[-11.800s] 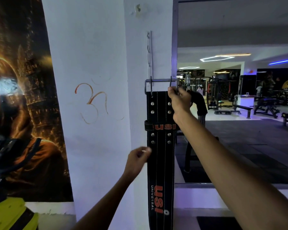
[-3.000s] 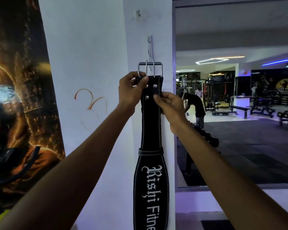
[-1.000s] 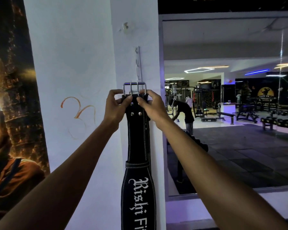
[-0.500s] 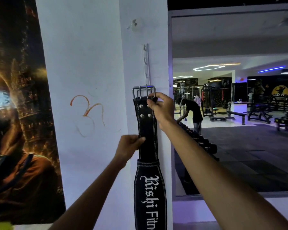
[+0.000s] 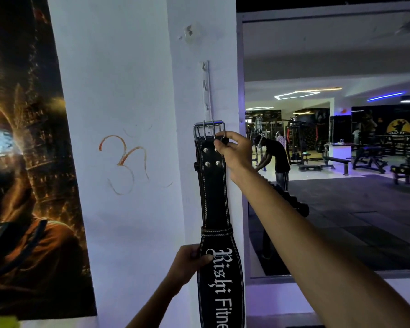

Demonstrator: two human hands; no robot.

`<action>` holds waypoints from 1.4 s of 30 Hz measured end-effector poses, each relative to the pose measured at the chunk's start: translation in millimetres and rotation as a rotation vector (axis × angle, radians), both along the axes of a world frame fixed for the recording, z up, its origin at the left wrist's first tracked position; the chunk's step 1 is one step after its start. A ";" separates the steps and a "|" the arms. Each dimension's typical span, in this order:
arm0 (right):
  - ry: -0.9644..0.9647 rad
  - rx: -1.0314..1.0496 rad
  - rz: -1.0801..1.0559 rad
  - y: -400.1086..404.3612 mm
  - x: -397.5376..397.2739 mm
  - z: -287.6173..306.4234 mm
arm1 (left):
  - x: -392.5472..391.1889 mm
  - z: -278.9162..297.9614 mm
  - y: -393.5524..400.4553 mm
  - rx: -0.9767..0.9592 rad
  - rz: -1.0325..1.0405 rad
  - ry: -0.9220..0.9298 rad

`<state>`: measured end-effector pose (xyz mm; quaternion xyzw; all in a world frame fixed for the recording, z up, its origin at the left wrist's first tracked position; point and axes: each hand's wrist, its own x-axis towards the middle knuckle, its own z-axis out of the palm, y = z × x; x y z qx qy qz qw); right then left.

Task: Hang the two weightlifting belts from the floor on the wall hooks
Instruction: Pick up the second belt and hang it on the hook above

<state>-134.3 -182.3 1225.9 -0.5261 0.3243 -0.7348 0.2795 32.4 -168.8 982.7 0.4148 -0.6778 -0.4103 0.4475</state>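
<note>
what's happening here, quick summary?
A person is hanging a black leather weightlifting belt against the white pillar. The right hand pinches its top beside the steel buckle, just under the vertical metal hook rail. The left hand grips the lettered lower part.

A white pillar (image 5: pixel 133 91) stands between a dark poster (image 5: pixel 21 162) and a gym mirror (image 5: pixel 341 162).

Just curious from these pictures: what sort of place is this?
Most likely a gym. A weightlifting belt hangs by a white pillar, and the big mirror shows benches and weight machines in a lit hall.
</note>
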 end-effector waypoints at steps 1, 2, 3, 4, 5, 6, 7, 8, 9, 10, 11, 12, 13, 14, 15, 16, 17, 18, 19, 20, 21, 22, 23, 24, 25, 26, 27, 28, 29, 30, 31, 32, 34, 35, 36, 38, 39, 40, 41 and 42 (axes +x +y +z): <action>0.003 0.001 0.000 0.9 -0.6 -0.9 | -0.9 2.6 0.9 -0.001 -0.022 -0.016; 0.004 0.004 -0.001 1.8 -1.7 -2.1 | -3.0 8.3 1.3 -0.013 -0.035 -0.031; 0.002 0.007 0.002 3.3 -2.6 -3.5 | -5.2 15.0 1.0 -0.040 -0.040 -0.016; 0.000 0.009 0.010 4.3 -3.3 -4.7 | -6.9 24.1 -0.4 -0.065 -0.013 0.023; 0.000 0.011 0.021 5.3 -3.7 -5.9 | -6.9 34.8 -3.0 -0.078 0.020 0.068; 0.000 0.012 0.028 6.3 -3.6 -6.6 | -7.1 44.4 -4.9 -0.092 0.032 0.100; -0.001 0.010 0.030 6.9 -3.5 -6.6 | -7.8 49.9 -6.5 -0.108 0.012 0.110; -0.005 0.005 0.029 7.6 -3.5 -5.4 | -9.9 52.1 -5.7 -0.113 -0.017 0.093; -0.011 0.002 0.025 8.1 -3.4 -3.6 | -11.8 49.6 -3.9 -0.116 -0.041 0.055; -0.017 0.000 0.024 9.3 -3.7 -1.5 | -13.4 41.6 -2.0 -0.119 -0.052 -0.001; -0.023 -0.003 0.027 11.0 -4.5 0.4 | -15.3 30.5 0.4 -0.119 -0.060 -0.051; -0.029 -0.005 0.036 12.5 -5.2 1.7 | -14.9 18.6 3.7 -0.106 -0.058 -0.085; -0.033 -0.007 0.044 14.2 -6.5 1.8 | -14.6 8.5 5.9 -0.076 -0.057 -0.086; -0.032 -0.008 0.048 15.6 -8.0 0.7 | -13.6 1.7 6.7 -0.048 -0.060 -0.077; -0.032 -0.006 0.044 16.4 -9.5 -1.7 | -13.2 1.5 7.9 -0.032 -0.069 -0.070; -0.035 -0.003 0.034 16.1 -11.0 -5.0 | -12.9 7.0 9.7 -0.042 -0.071 -0.073; -0.039 0.001 0.022 15.0 -12.3 -8.7 | -13.6 16.5 10.7 -0.071 -0.045 -0.048; -0.043 0.007 0.013 13.8 -13.2 -12.4 | -15.3 29.9 11.3 -0.113 0.010 0.021; -0.042 0.017 0.005 12.4 -13.7 -16.2 | -17.6 48.7 12.1 -0.149 0.087 0.124; -0.041 0.027 0.007 11.4 -14.0 -19.9 | -20.1 70.2 12.4 -0.182 0.147 0.238; -0.036 0.037 0.013 10.9 -14.0 -23.5 | -23.8 92.9 13.8 -0.230 0.187 0.329; -0.034 0.044 0.022 10.4 -13.5 -26.9 | -27.1 115.4 14.2 -0.301 0.224 0.372; -0.033 0.045 0.029 10.7 -12.9 -29.6 | -30.5 135.3 14.1 -0.374 0.253 0.369; -0.036 0.047 0.037 10.6 -11.5 -31.7 | -33.8 153.4 14.7 -0.437 0.262 0.342; -0.036 0.049 0.048 11.3 -10.4 -33.1 | -37.8 168.8 14.3 -0.479 0.250 0.301; -0.037 0.051 0.064 11.5 -9.2 -33.7 | -41.4 181.9 13.2 -0.504 0.223 0.266; -0.036 0.052 0.086 11.9 -8.8 -33.8 | -44.2 191.9 10.3 -0.523 0.201 0.243; -0.033 0.053 0.104 11.4 -9.4 -33.0 | -45.8 199.4 5.5 -0.544 0.198 0.229; -0.030 0.050 0.111 10.6 -11.2 -31.9 | -46.6 205.7 1.5 -0.565 0.213 0.219; -0.028 0.042 0.106 9.3 -14.0 -29.9 | -47.0 210.5 -2.1 -0.583 0.232 0.209; -0.027 0.028 0.091 8.5 -17.5 -27.4 | -47.4 214.2 -4.4 -0.601 0.247 0.196; -0.017 0.012 0.059 6.9 -21.2 -24.9 | -48.1 217.4 -5.5 -0.624 0.265 0.173; 0.056 -0.068 -0.061 6.0 -28.2 -18.6 | -52.9 224.0 -2.9 -0.677 0.311 0.137; 0.113 -0.142 -0.124 5.6 -31.2 -14.6 | -56.7 227.8 -1.7 -0.696 0.329 0.147; 0.173 -0.224 -0.165 3.8 -33.5 -10.3 | -61.1 231.4 -2.0 -0.712 0.344 0.163; 0.271 -0.333 -0.170 -0.8 -36.7 0.5 | -69.4 238.8 -5.5 -0.753 0.385 0.186; 0.296 -0.351 -0.149 -4.7 -37.7 6.1 | -72.4 242.4 -9.0 -0.775 0.404 0.196; 0.302 -0.353 -0.115 -10.9 -38.5 11.2 | -74.1 246.5 -13.9 -0.795 0.422 0.204; 0.302 -0.352 -0.084 -17.9 -39.1 15.7 | -74.7 250.7 -18.5 -0.807 0.433 0.205; 0.301 -0.350 -0.071 -26.1 -39.2 19.6 | -74.2 254.9 -24.5 -0.813 0.432 0.202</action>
